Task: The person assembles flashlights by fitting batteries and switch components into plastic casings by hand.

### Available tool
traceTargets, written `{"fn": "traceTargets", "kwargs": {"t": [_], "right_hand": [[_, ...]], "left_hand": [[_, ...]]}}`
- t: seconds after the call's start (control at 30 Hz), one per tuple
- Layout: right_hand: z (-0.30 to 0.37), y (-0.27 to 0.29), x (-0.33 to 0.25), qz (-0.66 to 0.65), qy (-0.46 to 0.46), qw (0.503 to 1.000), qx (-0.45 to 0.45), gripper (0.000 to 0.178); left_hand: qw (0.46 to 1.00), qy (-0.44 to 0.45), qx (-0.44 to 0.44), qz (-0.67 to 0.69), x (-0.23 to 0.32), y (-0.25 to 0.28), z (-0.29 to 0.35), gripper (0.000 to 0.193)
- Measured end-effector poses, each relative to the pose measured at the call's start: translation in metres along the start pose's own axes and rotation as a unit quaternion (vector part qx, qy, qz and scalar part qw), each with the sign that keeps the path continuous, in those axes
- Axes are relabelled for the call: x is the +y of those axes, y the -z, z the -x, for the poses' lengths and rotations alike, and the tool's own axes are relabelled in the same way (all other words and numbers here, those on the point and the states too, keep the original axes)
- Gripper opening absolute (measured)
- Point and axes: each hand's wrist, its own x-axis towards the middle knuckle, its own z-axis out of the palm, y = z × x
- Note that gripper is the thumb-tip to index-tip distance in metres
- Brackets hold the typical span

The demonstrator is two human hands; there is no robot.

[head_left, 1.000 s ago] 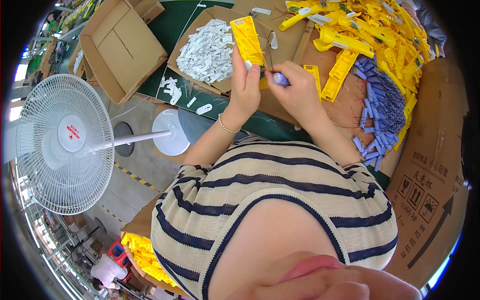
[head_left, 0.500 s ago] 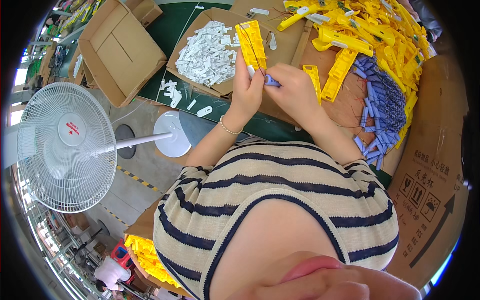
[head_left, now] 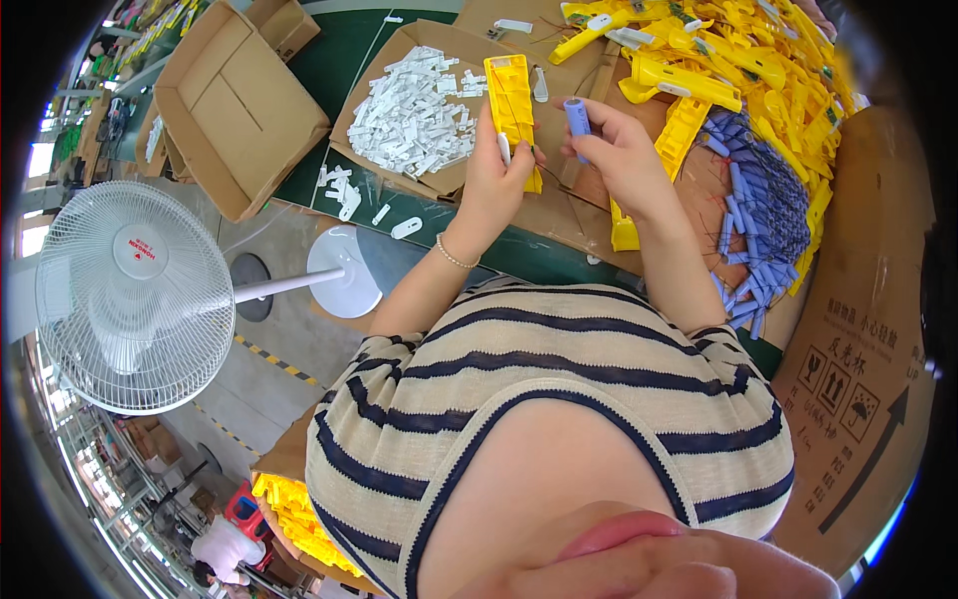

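Note:
My left hand [head_left: 497,172] is closed around a long yellow plastic housing [head_left: 511,92], held upright with its ribbed hollow side showing. A small white piece [head_left: 504,149] sits by my left thumb, against the housing's edge. Thin dark wires run over the housing. To the right, my right hand [head_left: 627,150] pinches a blue-purple cylindrical battery cell [head_left: 577,117] between thumb and fingers, apart from the housing. Beyond that hand lie another yellow housing [head_left: 683,137] and a heap of similar blue cells with wires [head_left: 763,200].
A shallow carton of small white plastic parts [head_left: 414,110] stands at the left, with loose white pieces [head_left: 406,229] near the table edge. Yellow housings [head_left: 768,70] are piled at the far right. A white fan [head_left: 135,255], an open cardboard box [head_left: 239,110] and a large carton [head_left: 858,299] surround me.
My right hand has moved right, away from the housing, and the cell now points upward in its fingers. My left hand has shifted slightly, with the housing standing more upright.

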Motion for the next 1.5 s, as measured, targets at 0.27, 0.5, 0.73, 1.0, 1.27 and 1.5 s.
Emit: {"fn": "traceTargets", "kwargs": {"t": [0.27, 0.5, 0.73, 1.0, 1.27, 1.5], "right_hand": [[-0.001, -0.006, -0.007, 0.075, 0.026, 0.994, 0.07, 0.036], [-0.005, -0.015, -0.001, -0.019, -0.003, 0.997, 0.069, 0.029], [-0.004, -0.015, -0.003, -0.033, 0.004, 0.997, 0.071, 0.026], [-0.002, -0.031, -0.002, 0.057, 0.031, 0.988, 0.14, 0.02], [-0.008, -0.036, 0.001, 0.139, 0.067, 0.98, 0.129, 0.019], [-0.024, -0.015, 0.016, 0.056, -0.027, 0.996, 0.065, 0.032]], "left_hand": [[0.976, -0.051, -0.02, -0.209, -0.015, 0.001, 0.002, 0.059], [0.958, -0.121, -0.009, -0.258, 0.003, -0.011, 0.005, 0.058], [0.961, -0.095, -0.025, -0.259, 0.005, -0.009, 0.007, 0.058], [0.94, -0.133, -0.01, -0.315, 0.0, -0.01, 0.007, 0.063], [0.909, -0.151, 0.035, -0.388, -0.006, -0.011, 0.008, 0.065], [0.958, -0.076, -0.016, -0.276, 0.01, -0.003, 0.014, 0.064]]}}
